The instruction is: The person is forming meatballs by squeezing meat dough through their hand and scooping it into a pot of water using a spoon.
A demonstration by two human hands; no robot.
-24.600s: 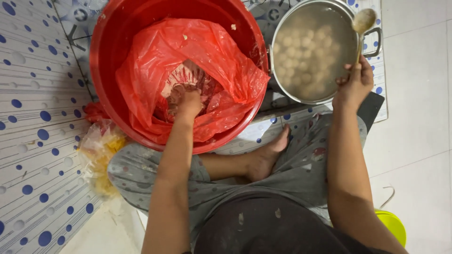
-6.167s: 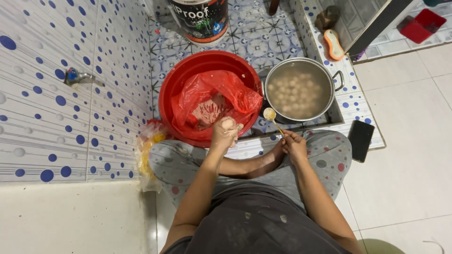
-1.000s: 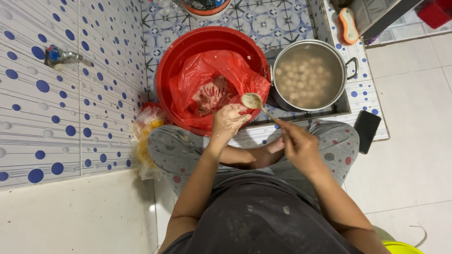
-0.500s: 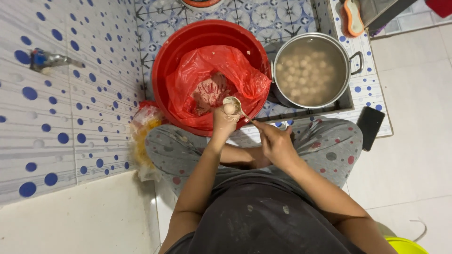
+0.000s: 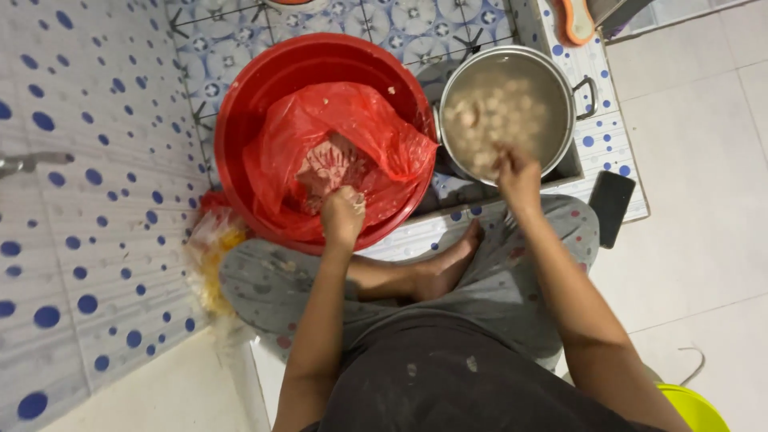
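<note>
My left hand (image 5: 342,216) is closed in a fist around a lump of pale meat paste, at the near rim of a red basin (image 5: 240,120). A red plastic bag (image 5: 384,148) lines the basin and holds pink paste (image 5: 332,164). My right hand (image 5: 518,178) is at the near edge of a steel pot (image 5: 560,76), which is full of pale balls (image 5: 496,116) in cloudy water. Its fingers are closed on a spoon that is blurred and mostly hidden beneath them.
I sit cross-legged on the floor, one bare foot (image 5: 448,264) under my arms. A black phone (image 5: 610,206) lies right of my knee and a crumpled yellow and red bag (image 5: 212,248) lies left. There is a yellow tub (image 5: 692,408) bottom right and a tap (image 5: 24,162) on the dotted wall.
My right hand swung from beside my left hand over to the pot, taking the spoon with it. My left hand stayed at the basin's rim, still closed on paste.
</note>
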